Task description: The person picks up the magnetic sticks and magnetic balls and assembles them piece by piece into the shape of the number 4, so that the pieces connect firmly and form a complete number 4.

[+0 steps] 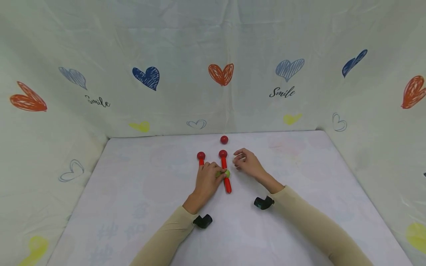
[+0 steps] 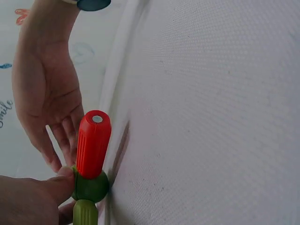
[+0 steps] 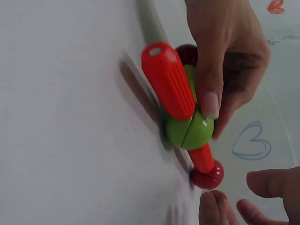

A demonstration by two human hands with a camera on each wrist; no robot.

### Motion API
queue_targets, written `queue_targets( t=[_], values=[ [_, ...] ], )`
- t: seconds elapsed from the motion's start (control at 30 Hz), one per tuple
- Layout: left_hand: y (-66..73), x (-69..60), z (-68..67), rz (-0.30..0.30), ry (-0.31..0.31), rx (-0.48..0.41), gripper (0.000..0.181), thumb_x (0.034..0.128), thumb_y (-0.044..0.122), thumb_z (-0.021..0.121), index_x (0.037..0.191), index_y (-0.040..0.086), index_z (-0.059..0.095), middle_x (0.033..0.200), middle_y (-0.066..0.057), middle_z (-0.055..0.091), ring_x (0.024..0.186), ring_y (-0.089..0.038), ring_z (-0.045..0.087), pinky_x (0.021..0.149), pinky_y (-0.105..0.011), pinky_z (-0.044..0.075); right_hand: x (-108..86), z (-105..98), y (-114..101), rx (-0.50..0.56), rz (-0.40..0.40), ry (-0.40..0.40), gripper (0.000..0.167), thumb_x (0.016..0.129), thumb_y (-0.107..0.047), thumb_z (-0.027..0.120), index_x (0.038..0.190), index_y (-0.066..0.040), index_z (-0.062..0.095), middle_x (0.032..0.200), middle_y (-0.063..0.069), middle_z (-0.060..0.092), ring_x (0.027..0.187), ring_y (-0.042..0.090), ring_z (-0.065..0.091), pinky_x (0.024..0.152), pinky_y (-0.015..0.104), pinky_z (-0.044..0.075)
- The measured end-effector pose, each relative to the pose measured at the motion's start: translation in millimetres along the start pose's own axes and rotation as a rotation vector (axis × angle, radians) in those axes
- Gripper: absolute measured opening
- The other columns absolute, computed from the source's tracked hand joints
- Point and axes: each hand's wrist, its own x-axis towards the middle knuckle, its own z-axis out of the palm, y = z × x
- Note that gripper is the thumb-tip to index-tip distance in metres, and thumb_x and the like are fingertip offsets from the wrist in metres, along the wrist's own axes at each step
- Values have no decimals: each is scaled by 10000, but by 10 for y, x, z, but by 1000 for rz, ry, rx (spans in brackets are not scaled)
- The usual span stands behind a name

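My left hand [image 1: 206, 181] pinches a green ball [image 3: 190, 133] with its thumb and fingers, at the middle of a line of toy magnetic rods. A red rod [image 2: 93, 145] sticks out on the near side of that ball, and another red rod [image 3: 202, 158] runs from its far side to a red ball [image 1: 223, 153]. Out to the left, a green rod [image 2: 86, 213] joins the green ball, partly covered by the hand. A second red-ball-tipped rod [image 1: 201, 162] emerges beyond the left fingers. My right hand [image 1: 249, 164] hovers right of the pieces, fingers loosely bent, holding nothing.
A loose red ball [image 1: 224, 140] lies near the table's back edge. The white table [image 1: 149, 177] is enclosed by a pale curtain [image 1: 179, 44] printed with hearts. Dark wrist cameras [image 1: 264, 203] hang below both sleeves.
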Motion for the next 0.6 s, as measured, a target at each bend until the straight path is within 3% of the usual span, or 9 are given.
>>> queue_targets(
  t=[0.2, 0.6],
  values=[
    [16, 7, -16, -15, -14, -5, 255, 909, 230, 854, 1152, 152, 838, 978, 1, 717, 928, -189, 574, 886, -372, 455, 298, -47, -14, -56, -10, 28, 352, 1023, -51, 639, 1342, 83, 575, 1178, 267, 673, 951, 352, 721, 823, 365, 632],
    [3, -4, -4, 15, 12, -6, 251, 900, 229, 859, 1136, 144, 842, 977, -3, 712, 908, -194, 580, 861, -360, 451, 735, 1, -30, -194, 27, 55, 436, 1013, -106, 669, 1412, 31, 557, 1288, 263, 631, 1109, 391, 674, 925, 434, 604]
  ],
)
